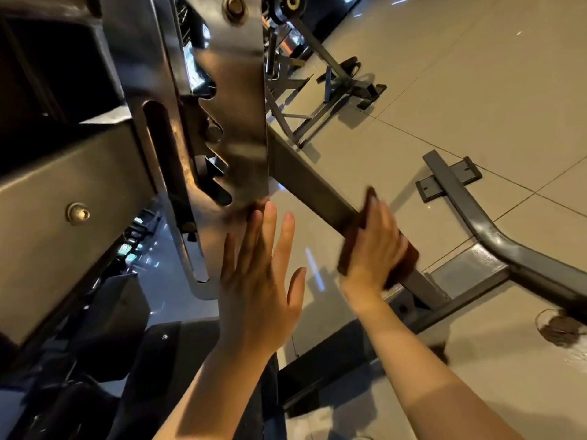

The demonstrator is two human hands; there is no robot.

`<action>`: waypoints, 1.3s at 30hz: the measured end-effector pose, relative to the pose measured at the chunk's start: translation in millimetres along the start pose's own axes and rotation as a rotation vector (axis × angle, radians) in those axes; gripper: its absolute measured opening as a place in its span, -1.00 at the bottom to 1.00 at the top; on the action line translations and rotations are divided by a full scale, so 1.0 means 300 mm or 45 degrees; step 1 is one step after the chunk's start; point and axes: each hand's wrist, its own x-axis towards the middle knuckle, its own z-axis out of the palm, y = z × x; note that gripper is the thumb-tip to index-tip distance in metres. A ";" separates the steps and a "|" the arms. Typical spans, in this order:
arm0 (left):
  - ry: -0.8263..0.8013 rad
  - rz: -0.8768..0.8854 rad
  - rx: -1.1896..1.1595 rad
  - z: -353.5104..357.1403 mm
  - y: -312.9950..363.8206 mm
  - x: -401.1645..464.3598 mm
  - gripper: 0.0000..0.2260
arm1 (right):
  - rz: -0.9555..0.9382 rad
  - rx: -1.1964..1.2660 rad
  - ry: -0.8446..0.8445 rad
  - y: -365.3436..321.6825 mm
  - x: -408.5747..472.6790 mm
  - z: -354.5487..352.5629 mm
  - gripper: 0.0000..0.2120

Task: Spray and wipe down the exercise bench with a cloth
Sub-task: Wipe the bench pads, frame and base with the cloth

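A person's right hand (371, 242) gripped a dark brown cloth (349, 249) wrapped around a slanted bar (317, 188) of the bench frame, fingers curled over the cloth and clamped on the bar, the back of the hand toward the camera. The right forearm reached up from the lower right, the wrist bent slightly as the hand closed around the bar from above. The cloth showed at both sides of the hand, blurred at its edges.

The left hand (257, 281) was raised with fingers straight and spread a little, thumb held out to the right, holding nothing. Its fingertips (270, 211) lay at the lower edge of a shiny notched plate (235, 122) on the bench; whether they pressed it or only came near it could not be told. The left forearm rose from the bottom centre.

The bar ran down and right from the plate to a welded joint with a curved base tube (508, 246) that rested on the tiled floor (476, 90). A second bench frame (330, 84) stood farther back on the floor.
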 end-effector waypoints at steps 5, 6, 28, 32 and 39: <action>0.069 0.051 0.068 -0.002 -0.005 -0.001 -0.39 | -0.496 0.048 0.216 -0.252 0.101 0.060 -0.61; 0.066 0.062 0.061 -0.002 -0.008 -0.007 -0.40 | -0.514 0.037 0.203 -0.217 0.093 0.059 -0.61; 0.166 -0.105 0.091 0.117 0.017 -0.010 -0.30 | -0.092 0.051 0.068 0.003 0.013 0.044 -0.61; 0.165 -0.100 0.017 0.103 0.003 -0.035 -0.32 | -0.291 0.135 0.160 -0.142 0.058 0.053 -0.60; 0.111 -0.038 -0.113 0.063 -0.008 -0.035 -0.36 | 0.124 -0.116 -0.096 0.313 -0.074 0.013 -0.43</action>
